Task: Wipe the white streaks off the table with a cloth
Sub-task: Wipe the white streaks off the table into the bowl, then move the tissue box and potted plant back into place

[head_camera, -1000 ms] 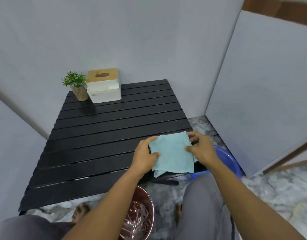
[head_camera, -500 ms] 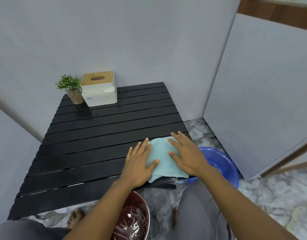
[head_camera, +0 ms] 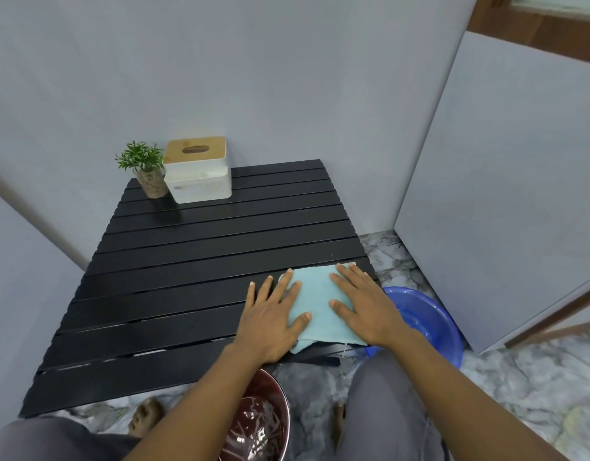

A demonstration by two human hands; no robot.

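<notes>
A folded light blue cloth (head_camera: 317,302) lies flat on the near right corner of the black slatted table (head_camera: 194,261). My left hand (head_camera: 273,317) rests palm down on the cloth's left edge, fingers spread. My right hand (head_camera: 363,302) presses flat on its right side, fingers apart. The cloth's near edge hangs slightly over the table's front. I see no white streaks on the dark slats.
A white tissue box with a wooden lid (head_camera: 197,173) and a small potted plant (head_camera: 147,168) stand at the table's far left corner. A blue basin (head_camera: 426,324) sits on the marble floor at right, a dark red bowl (head_camera: 260,424) between my knees. Grey walls enclose the table.
Both hands went from pinching the cloth's sides to lying flat on it with spread fingers. The cloth now lies pressed on the table near the right corner.
</notes>
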